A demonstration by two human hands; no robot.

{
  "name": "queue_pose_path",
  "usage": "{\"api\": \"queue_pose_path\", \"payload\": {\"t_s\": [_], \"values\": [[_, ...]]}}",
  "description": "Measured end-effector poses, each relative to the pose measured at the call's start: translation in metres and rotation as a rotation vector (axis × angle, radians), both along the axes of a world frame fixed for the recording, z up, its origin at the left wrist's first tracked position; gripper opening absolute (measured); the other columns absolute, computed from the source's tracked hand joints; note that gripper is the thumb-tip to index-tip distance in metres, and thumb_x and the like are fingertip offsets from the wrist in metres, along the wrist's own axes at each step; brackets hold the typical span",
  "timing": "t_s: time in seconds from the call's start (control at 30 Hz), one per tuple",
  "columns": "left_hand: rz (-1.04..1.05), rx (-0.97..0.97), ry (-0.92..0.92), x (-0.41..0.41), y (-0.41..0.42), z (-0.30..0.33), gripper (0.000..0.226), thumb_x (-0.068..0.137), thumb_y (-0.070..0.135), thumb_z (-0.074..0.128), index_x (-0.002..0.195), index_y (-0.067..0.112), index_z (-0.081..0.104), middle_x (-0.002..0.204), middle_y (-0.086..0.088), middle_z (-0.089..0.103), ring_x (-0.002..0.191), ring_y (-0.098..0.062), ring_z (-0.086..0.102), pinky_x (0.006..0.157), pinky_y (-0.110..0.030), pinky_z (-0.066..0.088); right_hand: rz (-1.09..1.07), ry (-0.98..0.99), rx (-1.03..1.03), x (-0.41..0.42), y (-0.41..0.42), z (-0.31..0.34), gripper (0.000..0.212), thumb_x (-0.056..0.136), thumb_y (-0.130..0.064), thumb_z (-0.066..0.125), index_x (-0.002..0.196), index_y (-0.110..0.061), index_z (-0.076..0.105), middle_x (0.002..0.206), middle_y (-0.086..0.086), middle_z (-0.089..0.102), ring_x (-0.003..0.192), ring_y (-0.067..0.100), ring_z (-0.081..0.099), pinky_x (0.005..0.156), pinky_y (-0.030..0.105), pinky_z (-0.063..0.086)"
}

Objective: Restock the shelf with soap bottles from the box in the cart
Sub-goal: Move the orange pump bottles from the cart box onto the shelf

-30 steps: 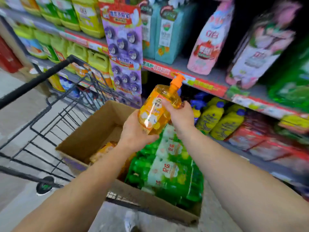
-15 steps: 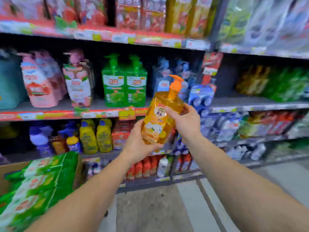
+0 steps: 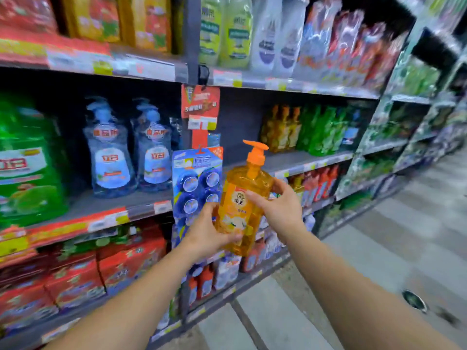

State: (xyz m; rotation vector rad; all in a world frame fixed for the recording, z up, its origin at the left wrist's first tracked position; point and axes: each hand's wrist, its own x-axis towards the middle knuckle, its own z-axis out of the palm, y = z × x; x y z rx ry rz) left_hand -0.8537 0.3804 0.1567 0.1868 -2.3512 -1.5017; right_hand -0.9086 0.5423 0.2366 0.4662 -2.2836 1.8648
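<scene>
Item: orange pump soap bottle point(image 3: 243, 205), upright, carried in front of the shelving, not yet shelved.
Left hand point(image 3: 206, 232): fingers curled under the base, bearing its weight.
Right hand point(image 3: 280, 209): fingers wrapped round the shoulder, steadying it.
Likely slot: the shelf point(image 3: 310, 161) beside matching orange bottles point(image 3: 281, 128).

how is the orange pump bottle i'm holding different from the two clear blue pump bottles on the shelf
Colour: the orange pump bottle is amber with an orange pump; the blue pump bottles are clear bluish with pale blue pumps.
Pose: the orange one is tilted in the air, gripped by the left hand and right hand; the blue ones stand upright on the shelf.
Both have pump tops and front labels.
</scene>
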Motion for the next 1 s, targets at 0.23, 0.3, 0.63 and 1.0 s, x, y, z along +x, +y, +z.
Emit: {"api": "queue_pose_path", "payload": {"t_s": [0.23, 0.3, 0.63, 1.0], "values": [[-0.115, 0.001, 0.069, -0.174, -0.003, 0.036, 0.074, 0.051, 0.030, 0.090, 0.103, 0.063, 0.047, 0.100, 0.017, 0.068, 0.089, 0.003, 0.066, 0.077, -0.022, 0.055, -0.008, 0.041, 0.041, -0.161, -0.001, 0.031, 0.053, 0.061, -0.037, 0.088, 0.104, -0.037, 0.057, 0.098, -0.022, 0.064, 0.084, -0.001, 0.066, 0.071, 0.014, 0.052], [-0.100, -0.009, 0.076, -0.213, 0.001, 0.037, 0.073, 0.047, 0.040, 0.087, 0.106, 0.059, 0.049, 0.105, 0.012, 0.068, 0.096, -0.006, 0.065, 0.086, -0.036, 0.055, 0.014, 0.025, 0.023, -0.200, 0.004, 0.033, 0.061, 0.063, -0.033, 0.088, 0.115, -0.029, 0.056, 0.103, -0.020, 0.065, 0.083, -0.003, 0.067, 0.070, 0.015, 0.054], [0.104, -0.019, 0.089, -0.425, 0.042, 0.019, 0.091, 0.047, 0.038, 0.087, 0.130, 0.036, 0.051, 0.111, -0.004, 0.064, 0.104, -0.022, 0.063, 0.091, -0.045, 0.051, 0.182, -0.007, -0.010, -0.438, 0.035, 0.009, 0.080, 0.067, -0.020, 0.087, 0.137, -0.010, 0.048, 0.114, -0.001, 0.066, 0.102, 0.010, 0.065, 0.092, 0.036, 0.054], [0.309, -0.010, 0.018, -0.608, 0.122, 0.001, 0.069, 0.066, 0.033, 0.086, 0.126, 0.034, 0.054, 0.106, 0.013, 0.069, 0.093, 0.003, 0.064, 0.087, -0.027, 0.053, 0.484, -0.058, 0.096, -0.671, 0.091, -0.009, 0.050, 0.073, -0.016, 0.082, 0.116, -0.026, 0.058, 0.109, -0.004, 0.071, 0.103, 0.011, 0.066, 0.094, 0.040, 0.053]]}}
